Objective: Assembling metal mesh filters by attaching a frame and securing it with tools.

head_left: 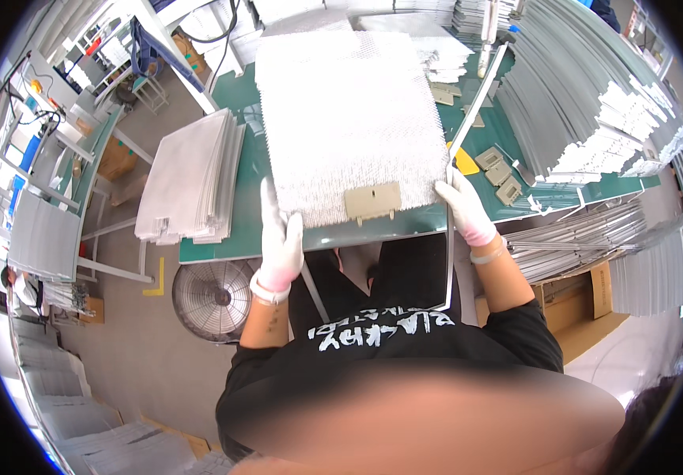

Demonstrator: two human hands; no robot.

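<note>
One white mesh panel (pixel 349 119) is extending over the green bench (pixel 199 252), with two gloved hands holding it: the left grip (pixel 281 241) is clamping its near left corner, and the right grip (pixel 466 207) is clamping its right edge, beside one metal strip (pixel 478 102). One beige bracket (pixel 373 201) is sitting at the panel's near edge. Three beige plates (pixel 497 173) are lying at right, near one yellow piece (pixel 463 161). One pale stack (pixel 183 178) is flanking the left, one grey stack (pixel 579 87) the right. One round fan (pixel 213 299) is standing on the grey floor (pixel 120 340).
</note>
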